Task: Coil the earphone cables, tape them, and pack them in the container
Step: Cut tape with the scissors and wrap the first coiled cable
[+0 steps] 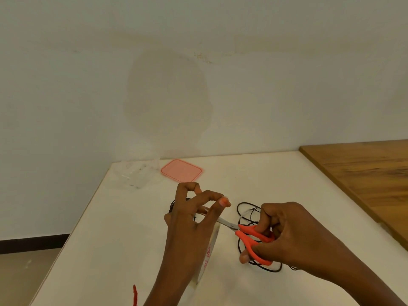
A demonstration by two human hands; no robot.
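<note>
Left hand [194, 217]: raised over the middle of the white worktop [110, 228]. The thumb and index fingers [189, 187] meet at their tips in a pinch, and the middle finger reaches out to the right.
Tape strip [205, 209]: a pale, faint strip shows between the left fingers. It seems to be pinched there, though it is hard to make out.
Tape roll [210, 246]: a white roll with red printed lettering stands on edge under the left wrist, partly hidden by it.
Right hand [287, 235]: its fingers are curled through the handle loops, gripping the orange-handled scissors [254, 237].
Scissor blades: the steel blades point left and run in under the left fingers. Whether they are parted cannot be told.
Black earphone cables [247, 208]: one lies in loose loops on the worktop beneath and around the right hand, not taped. Part of another dark coil [172, 204] shows behind the left hand.
Clear plastic container [134, 173]: sits at the far left corner of the worktop, open and well apart from the cables.
Pink square lid [181, 170]: lies flat just to the right of the container.
Brown wooden surface [364, 173]: adjoins the worktop on the right.
Small red object [135, 294]: at the near edge by the left forearm, too cut off to identify.
</note>
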